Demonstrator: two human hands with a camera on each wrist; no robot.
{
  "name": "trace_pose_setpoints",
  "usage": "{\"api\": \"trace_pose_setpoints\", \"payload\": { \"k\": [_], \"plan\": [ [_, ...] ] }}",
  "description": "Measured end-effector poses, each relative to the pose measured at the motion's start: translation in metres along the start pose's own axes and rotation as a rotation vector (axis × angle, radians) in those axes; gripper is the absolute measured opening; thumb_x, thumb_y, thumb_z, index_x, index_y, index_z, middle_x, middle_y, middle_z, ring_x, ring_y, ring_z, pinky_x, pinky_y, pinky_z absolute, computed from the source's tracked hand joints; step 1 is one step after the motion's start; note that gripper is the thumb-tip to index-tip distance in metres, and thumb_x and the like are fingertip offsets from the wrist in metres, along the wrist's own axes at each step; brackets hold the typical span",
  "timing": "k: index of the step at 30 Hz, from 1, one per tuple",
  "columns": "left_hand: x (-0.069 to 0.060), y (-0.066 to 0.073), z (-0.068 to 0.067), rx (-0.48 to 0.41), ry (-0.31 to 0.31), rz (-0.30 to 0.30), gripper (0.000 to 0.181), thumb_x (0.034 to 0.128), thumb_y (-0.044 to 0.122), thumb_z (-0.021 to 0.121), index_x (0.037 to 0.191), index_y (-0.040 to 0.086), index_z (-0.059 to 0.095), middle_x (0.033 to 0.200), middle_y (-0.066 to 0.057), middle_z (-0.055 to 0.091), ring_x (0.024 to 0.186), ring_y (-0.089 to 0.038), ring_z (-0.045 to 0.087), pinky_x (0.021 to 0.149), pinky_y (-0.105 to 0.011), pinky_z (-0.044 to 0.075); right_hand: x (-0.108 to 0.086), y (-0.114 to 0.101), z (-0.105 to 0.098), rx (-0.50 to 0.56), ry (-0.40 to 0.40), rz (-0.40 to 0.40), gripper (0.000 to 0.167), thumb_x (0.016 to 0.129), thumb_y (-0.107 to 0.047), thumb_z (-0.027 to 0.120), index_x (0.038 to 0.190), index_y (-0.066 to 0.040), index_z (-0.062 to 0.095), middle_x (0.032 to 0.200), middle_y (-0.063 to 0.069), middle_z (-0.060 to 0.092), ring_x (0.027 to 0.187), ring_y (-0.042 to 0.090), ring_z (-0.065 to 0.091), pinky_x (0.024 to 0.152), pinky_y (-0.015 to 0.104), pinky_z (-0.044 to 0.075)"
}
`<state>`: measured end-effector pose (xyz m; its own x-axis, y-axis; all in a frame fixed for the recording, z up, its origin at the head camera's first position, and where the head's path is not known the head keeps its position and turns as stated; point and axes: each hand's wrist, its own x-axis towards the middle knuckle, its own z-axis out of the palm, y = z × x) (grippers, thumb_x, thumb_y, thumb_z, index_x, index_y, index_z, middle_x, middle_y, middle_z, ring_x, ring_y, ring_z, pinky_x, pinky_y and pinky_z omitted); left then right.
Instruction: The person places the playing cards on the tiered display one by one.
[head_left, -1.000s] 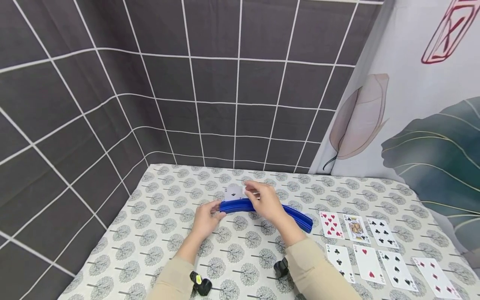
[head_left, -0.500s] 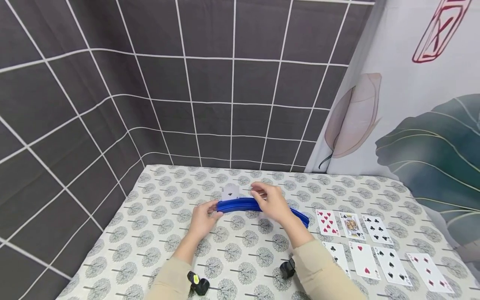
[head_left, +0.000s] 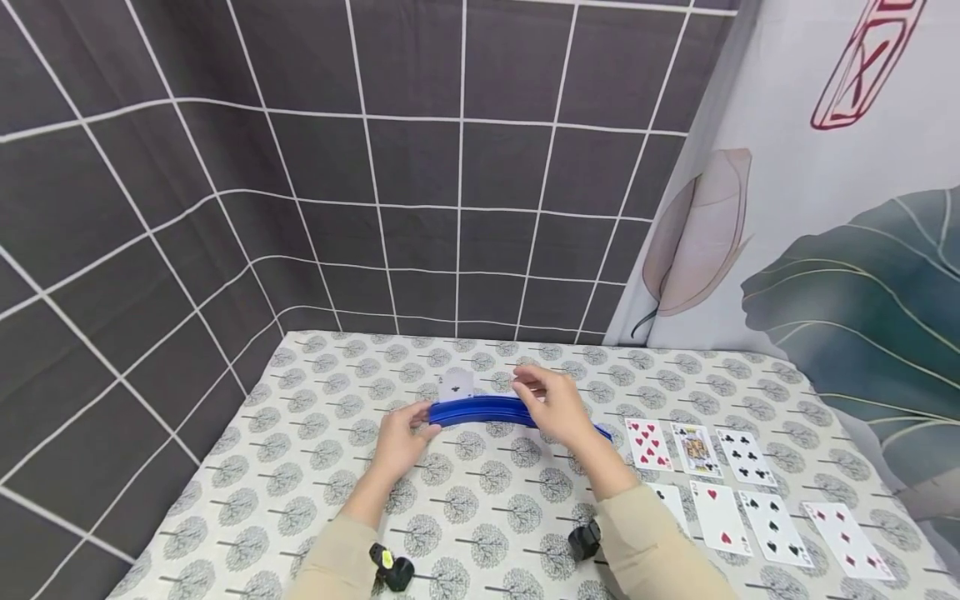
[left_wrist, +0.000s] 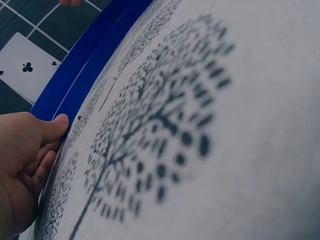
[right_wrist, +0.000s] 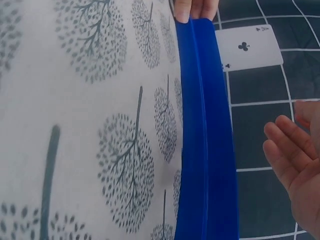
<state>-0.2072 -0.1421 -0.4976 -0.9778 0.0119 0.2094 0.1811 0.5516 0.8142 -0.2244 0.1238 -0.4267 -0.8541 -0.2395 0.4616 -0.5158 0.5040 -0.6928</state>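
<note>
A curved blue playing-card holder (head_left: 480, 408) lies across the middle of the patterned cloth. At its left end my left hand (head_left: 401, 437) pinches it between thumb and fingers, as the left wrist view also shows with the thumb (left_wrist: 61, 120) on the near side. An ace of clubs (right_wrist: 250, 47) stands upright in the holder close to that hand. My right hand (head_left: 555, 408) hovers by the right part of the holder, fingers loosely bent; in the right wrist view its fingers (right_wrist: 285, 145) hold nothing and are apart from the card.
Face-up cards lie in two rows at the right: a hearts card (head_left: 648, 444), a clubs face card (head_left: 697, 450), a clubs card (head_left: 746, 457), a two of hearts (head_left: 720, 517), a spades card (head_left: 776, 527) and a diamonds card (head_left: 847, 540). My right sleeve partly covers another clubs card (head_left: 670, 500).
My right hand has moved right along the holder, away from the ace of clubs, which stays standing. My left hand keeps its grip. The head view has shifted slightly.
</note>
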Motion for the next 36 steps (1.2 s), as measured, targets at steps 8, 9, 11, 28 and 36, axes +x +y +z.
{"api": "trace_pose_setpoints", "payload": {
  "k": [8, 9, 11, 28, 36],
  "plan": [
    [-0.001, 0.001, 0.0, 0.008, 0.002, 0.006, 0.044, 0.0858, 0.005, 0.078, 0.128, -0.001, 0.066, 0.112, -0.018, 0.073, 0.107, -0.035, 0.069, 0.099, -0.048, 0.057, -0.006, 0.005, -0.013, 0.0, 0.009, 0.017, 0.022, 0.095, -0.001, 0.068, 0.116, 0.005, 0.07, 0.101, 0.016, 0.075, 0.09, 0.027, 0.073, 0.081, 0.034, 0.064],
    [-0.001, 0.001, -0.001, 0.008, 0.001, 0.005, 0.044, 0.0858, 0.006, 0.078, 0.128, -0.001, 0.066, 0.112, -0.018, 0.073, 0.107, -0.035, 0.069, 0.099, -0.048, 0.057, -0.007, 0.006, -0.015, -0.003, 0.012, 0.016, 0.022, 0.095, -0.001, 0.068, 0.115, 0.005, 0.07, 0.1, 0.016, 0.075, 0.09, 0.027, 0.073, 0.081, 0.034, 0.064],
    [-0.001, 0.001, -0.001, 0.007, -0.001, -0.001, 0.044, 0.086, 0.006, 0.078, 0.128, -0.001, 0.066, 0.112, -0.018, 0.073, 0.107, -0.035, 0.069, 0.099, -0.049, 0.056, -0.009, 0.007, -0.018, -0.01, 0.023, 0.009, 0.021, 0.095, 0.0, 0.068, 0.114, 0.006, 0.07, 0.099, 0.016, 0.075, 0.088, 0.027, 0.073, 0.081, 0.035, 0.064],
    [-0.001, 0.001, 0.0, 0.016, 0.0, -0.027, 0.046, 0.0859, 0.007, 0.079, 0.129, 0.0, 0.065, 0.113, -0.016, 0.073, 0.108, -0.034, 0.069, 0.1, -0.047, 0.056, -0.02, 0.024, -0.045, -0.06, 0.065, 0.013, 0.019, 0.093, -0.001, 0.07, 0.11, 0.005, 0.071, 0.097, 0.016, 0.075, 0.085, 0.028, 0.074, 0.078, 0.033, 0.064],
    [-0.001, 0.001, 0.0, 0.002, -0.011, -0.026, 0.046, 0.087, 0.007, 0.078, 0.131, 0.0, 0.064, 0.114, -0.016, 0.073, 0.109, -0.035, 0.069, 0.1, -0.049, 0.056, -0.023, 0.028, -0.057, -0.074, 0.066, 0.023, 0.018, 0.094, -0.002, 0.07, 0.111, 0.003, 0.072, 0.098, 0.014, 0.075, 0.086, 0.026, 0.074, 0.081, 0.035, 0.064]
  ]
}}
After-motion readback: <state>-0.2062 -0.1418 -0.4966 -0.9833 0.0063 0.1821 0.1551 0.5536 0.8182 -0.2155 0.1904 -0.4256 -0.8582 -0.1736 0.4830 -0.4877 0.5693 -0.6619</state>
